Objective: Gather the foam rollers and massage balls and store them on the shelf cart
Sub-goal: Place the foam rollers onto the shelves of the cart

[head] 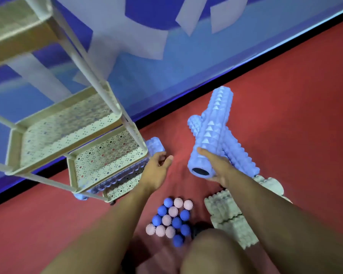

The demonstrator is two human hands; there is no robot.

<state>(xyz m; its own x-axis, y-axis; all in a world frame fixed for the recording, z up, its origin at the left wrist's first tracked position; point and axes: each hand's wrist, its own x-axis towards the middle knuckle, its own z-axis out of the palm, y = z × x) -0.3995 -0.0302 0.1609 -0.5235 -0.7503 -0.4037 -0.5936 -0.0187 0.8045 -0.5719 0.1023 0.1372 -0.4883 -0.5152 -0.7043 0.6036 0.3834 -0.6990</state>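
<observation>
Cream perforated-metal shelf cart (71,133), left half of frame: one ridged blue foam roller (125,176) lies on its lowest tier. Left hand (156,167), centre: fingers loosely curled, holding nothing, beside that tier's corner. Pink and blue spiky massage balls (171,219), lower centre, clustered on red floor. Right hand (216,167): grips a lifted blue spiked foam roller (210,133) near its end. Cream foam rollers (228,218), lower right, floor. Step, apparently: carrying roller to cart; next calls for swinging it left onto a tier.
</observation>
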